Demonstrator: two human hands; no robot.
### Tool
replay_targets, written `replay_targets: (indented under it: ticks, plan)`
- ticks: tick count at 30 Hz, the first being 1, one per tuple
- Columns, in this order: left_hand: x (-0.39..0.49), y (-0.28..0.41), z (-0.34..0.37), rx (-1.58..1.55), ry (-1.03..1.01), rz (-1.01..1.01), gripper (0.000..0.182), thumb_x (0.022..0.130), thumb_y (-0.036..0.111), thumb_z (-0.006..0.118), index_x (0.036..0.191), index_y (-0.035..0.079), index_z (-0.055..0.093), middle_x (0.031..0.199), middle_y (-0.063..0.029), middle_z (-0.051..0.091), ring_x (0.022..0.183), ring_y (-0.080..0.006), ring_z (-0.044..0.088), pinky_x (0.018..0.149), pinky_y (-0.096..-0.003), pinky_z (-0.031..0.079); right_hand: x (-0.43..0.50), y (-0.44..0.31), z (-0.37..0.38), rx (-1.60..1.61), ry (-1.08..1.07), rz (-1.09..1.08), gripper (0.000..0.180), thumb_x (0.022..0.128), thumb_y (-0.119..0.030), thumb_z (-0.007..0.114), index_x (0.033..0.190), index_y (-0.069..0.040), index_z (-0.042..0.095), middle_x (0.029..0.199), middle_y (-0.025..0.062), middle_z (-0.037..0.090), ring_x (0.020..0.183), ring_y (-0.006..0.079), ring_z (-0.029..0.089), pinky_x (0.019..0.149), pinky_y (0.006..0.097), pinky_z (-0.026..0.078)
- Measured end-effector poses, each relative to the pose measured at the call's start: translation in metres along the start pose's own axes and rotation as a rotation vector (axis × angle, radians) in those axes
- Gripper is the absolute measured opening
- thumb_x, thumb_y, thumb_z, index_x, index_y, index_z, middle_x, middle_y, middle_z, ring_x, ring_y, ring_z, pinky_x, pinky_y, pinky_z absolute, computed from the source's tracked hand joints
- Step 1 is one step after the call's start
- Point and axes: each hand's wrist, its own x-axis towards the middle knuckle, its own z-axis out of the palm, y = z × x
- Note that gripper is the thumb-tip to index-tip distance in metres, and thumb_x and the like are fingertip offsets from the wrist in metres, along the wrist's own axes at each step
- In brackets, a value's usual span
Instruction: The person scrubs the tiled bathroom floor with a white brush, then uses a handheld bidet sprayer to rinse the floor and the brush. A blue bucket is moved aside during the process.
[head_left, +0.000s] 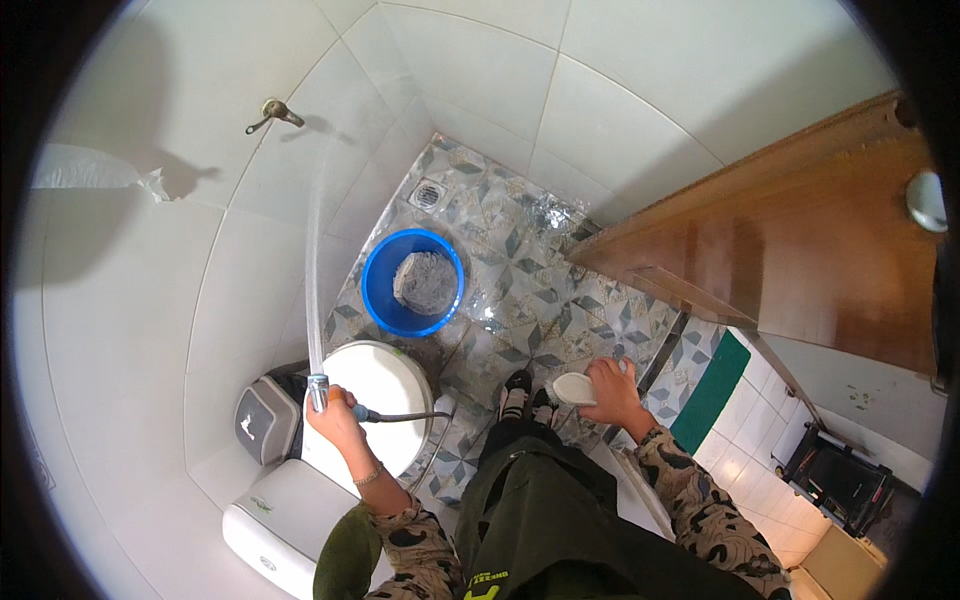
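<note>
My left hand (335, 421) grips a handheld bidet sprayer (319, 391), and a jet of water (315, 277) shoots from its head toward the tiled wall. A dark hose (405, 416) runs from the sprayer across the closed white toilet lid (367, 457). In my right hand (611, 394) is a white scrub brush (574, 388), held by one end with its bristles turned mostly out of sight. Ahead of my feet, a blue bucket (373, 300) stands on the patterned floor, holding a pale object under rippled water or foam that I cannot make out.
A metal tap (277, 111) juts from the left wall. The floor drain (427, 195) lies beyond the bucket. Wet floor tiles (517, 300) shine. A grey bin (262, 424) stands beside the toilet tank (300, 502). At right are a wooden door (810, 247) and a green mat (712, 390).
</note>
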Motion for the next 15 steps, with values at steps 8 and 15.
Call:
replay_targets:
  ticks: [8,15]
  plan:
    - [-0.013,0.009,0.025,0.091,-0.130,-0.020,0.007,0.079,-0.005,0.057,0.078,0.000,0.052,0.059,-0.0053,0.053,0.047,-0.0119,0.050,0.045,-0.0248,0.039,-0.012,0.005,0.002,0.140,0.074,0.206,0.076,0.056,-0.039,0.078,0.119,-0.004,0.053,0.122,0.0141,0.056,0.123,0.0328,0.048,0.107,0.0585,0.025]
    - [-0.020,0.007,0.028,0.067,-0.125,-0.038,0.007,0.079,-0.004,0.057,0.078,0.000,0.052,0.058,-0.0050,0.053,0.047,-0.0116,0.049,0.044,-0.0252,0.038,-0.017,0.010,0.002,0.168,0.186,0.230,0.075,0.056,-0.036,0.078,0.119,-0.004,0.053,0.120,0.0146,0.057,0.122,0.0328,0.049,0.107,0.0561,0.026]
